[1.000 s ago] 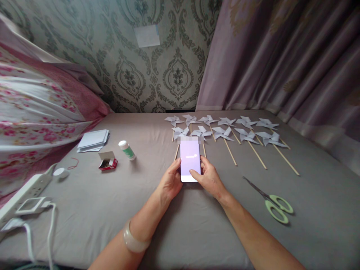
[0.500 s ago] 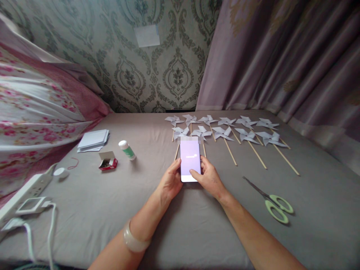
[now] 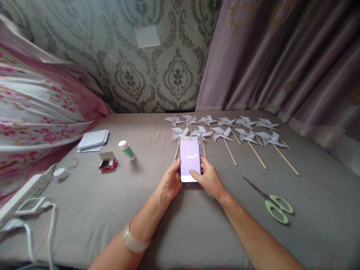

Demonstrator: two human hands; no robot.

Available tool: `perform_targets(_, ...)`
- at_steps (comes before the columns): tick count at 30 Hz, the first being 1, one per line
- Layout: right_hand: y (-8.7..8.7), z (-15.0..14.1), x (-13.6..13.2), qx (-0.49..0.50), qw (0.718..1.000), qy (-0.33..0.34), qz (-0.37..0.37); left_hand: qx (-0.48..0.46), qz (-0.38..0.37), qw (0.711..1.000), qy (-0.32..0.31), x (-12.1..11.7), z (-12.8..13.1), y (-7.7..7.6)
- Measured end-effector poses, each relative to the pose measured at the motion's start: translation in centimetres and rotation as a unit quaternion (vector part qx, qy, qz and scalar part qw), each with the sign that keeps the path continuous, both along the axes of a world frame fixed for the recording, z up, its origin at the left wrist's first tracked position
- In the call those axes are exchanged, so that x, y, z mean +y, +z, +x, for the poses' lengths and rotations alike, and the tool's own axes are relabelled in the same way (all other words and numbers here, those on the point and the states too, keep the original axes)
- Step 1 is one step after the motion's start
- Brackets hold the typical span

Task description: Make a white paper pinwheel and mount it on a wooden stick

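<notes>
A smartphone point(image 3: 190, 159) with a lit lavender screen is held upright between both hands. My left hand point(image 3: 171, 180) is closed around its left edge, and my right hand point(image 3: 210, 176) grips the right edge with the thumb over the lower part of the screen. Beyond the phone lie two rows of white paper pinwheels point(image 3: 223, 133) on thin wooden sticks; the phone partly covers the nearer row. Green-handled scissors point(image 3: 278, 206) rest to the right of my right hand, their blades pointing away and left.
On the left are a glue stick point(image 3: 127, 150), a small red box of dark bits point(image 3: 108, 163), a stack of white paper point(image 3: 93, 141) and a white round cap point(image 3: 60, 173). A power strip point(image 3: 36, 186) with cables lies at the left edge. A curtain point(image 3: 270, 56) hangs behind.
</notes>
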State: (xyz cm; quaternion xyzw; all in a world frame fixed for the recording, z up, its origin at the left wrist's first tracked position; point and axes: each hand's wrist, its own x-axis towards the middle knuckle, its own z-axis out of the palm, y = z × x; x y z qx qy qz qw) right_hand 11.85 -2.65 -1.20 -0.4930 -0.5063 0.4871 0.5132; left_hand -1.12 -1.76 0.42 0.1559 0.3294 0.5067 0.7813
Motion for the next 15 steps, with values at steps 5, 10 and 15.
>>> perform_targets(5,0.5,0.3,0.0,0.028,0.999,0.015,-0.023,-0.006,0.005,1.0,0.0,0.0,0.0,-0.1)
perform_targets(10,1.3,1.1,0.1,0.14,0.983,0.063,-0.097,-0.015,-0.019,1.0,0.006,0.3,-0.3,-0.2)
perform_targets(15,1.6,1.5,0.0,0.168,0.969,0.161,-0.088,-0.027,-0.038,0.999,0.001,0.8,-0.9,-0.1)
